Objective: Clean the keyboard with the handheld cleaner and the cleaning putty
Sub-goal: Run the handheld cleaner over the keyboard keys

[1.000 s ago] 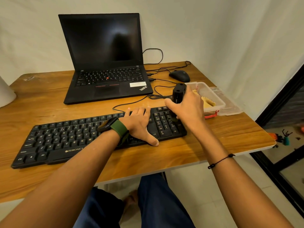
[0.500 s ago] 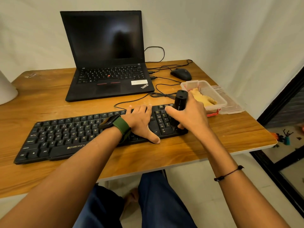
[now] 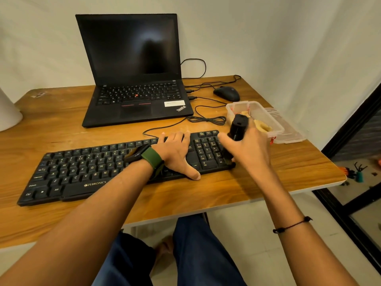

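White wall and a hanging sheet are seen behind a wooden bench point(image 3: 61, 129), on which an open laptop point(image 3: 136, 79), a mouse point(image 3: 226, 93) and a black keyboard point(image 3: 86, 172) are laid out. The keyboard lies along the front of the bench and is pinned by the left hand point(image 3: 175, 153), which is laid flat with its fingers point(image 3: 175, 137) spread and straight over the keys just left of the number pad; nothing is gripped by it.

The handheld cleaner point(image 3: 238, 126) is clamped upright in the right hand point(image 3: 247, 153), the fingers being closed round its dark barrel. Compared with a second ago, the cleaner has been drawn from the rear edge of the number pad down towards the front right corner, where its brush tip now touches the keys. One pass down the number pad is judged to be nearly finished, while the long letter section is probably still to be covered.

The cleaning putty point(image 3: 261, 125) is seen as a pale yellow lump in a clear plastic box point(image 3: 274, 123) just behind the right hand, untouched, with the box lid point(image 3: 290, 133) lying beside it. The putty stage is therefore judged not yet begun.
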